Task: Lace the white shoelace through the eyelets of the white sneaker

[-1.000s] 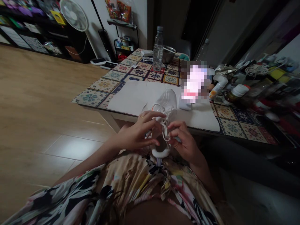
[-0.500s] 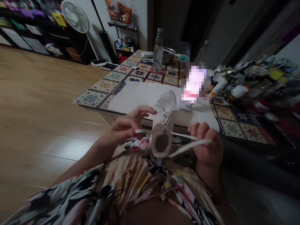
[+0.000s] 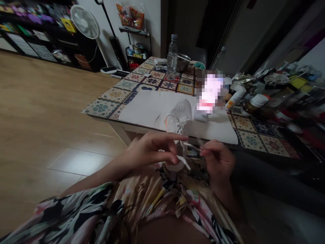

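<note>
A white lace-up shoe (image 3: 179, 113) rests at the table's near edge, its toe on a white sheet and its heel toward my body. My left hand (image 3: 154, 149) is over the shoe's opening, pinching one white shoelace (image 3: 184, 162) between thumb and a finger, while its index finger points right. The lace's loose end hangs to the right of my thumb. To the right of the shoe, my right hand (image 3: 218, 157) is closed on the other lace (image 3: 191, 146), which runs from the shoe to its fingertips. My left hand hides much of the shoe's heel and opening.
The white sheet (image 3: 142, 106) covers part of the tile-patterned table (image 3: 101, 106). A lit, pixelated screen (image 3: 210, 91) stands beyond the shoe on the right. Farther back are a plastic bottle (image 3: 172, 57) and a metal bowl (image 3: 183, 62). Jars and clutter, including a white-capped jar (image 3: 256, 101), crowd the right side.
My left hand has moved right with its lace, from the shoe's left side to over its opening. My right hand has shifted slightly left, and the lace between it and the shoe is shorter.
</note>
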`<move>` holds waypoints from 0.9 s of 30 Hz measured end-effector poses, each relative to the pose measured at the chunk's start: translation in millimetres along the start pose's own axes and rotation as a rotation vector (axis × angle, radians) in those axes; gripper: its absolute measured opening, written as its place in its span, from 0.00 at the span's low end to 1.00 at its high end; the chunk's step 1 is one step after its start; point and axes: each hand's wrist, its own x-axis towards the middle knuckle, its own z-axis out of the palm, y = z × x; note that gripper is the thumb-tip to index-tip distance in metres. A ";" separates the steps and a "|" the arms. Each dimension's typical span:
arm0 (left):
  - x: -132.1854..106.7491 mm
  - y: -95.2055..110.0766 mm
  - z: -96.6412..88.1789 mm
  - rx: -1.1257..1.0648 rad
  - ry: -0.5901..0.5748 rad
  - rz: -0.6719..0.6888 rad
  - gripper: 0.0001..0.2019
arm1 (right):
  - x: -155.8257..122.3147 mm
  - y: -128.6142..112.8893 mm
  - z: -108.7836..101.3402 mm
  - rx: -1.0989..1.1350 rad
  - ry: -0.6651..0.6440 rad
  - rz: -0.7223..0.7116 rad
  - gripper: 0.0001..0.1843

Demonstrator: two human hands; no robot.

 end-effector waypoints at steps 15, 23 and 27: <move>10.2 -11.0 7.5 0.328 -0.123 0.237 0.05 | -5.8 -12.5 7.5 -0.145 -0.152 -0.141 0.06; 4.3 -12.0 5.1 0.274 -0.077 0.348 0.01 | -1.0 -13.5 6.9 -0.209 -0.230 -0.166 0.12; 3.9 -10.8 5.3 0.328 -0.007 0.373 0.03 | 4.9 -17.0 7.6 -0.258 -0.333 -0.262 0.10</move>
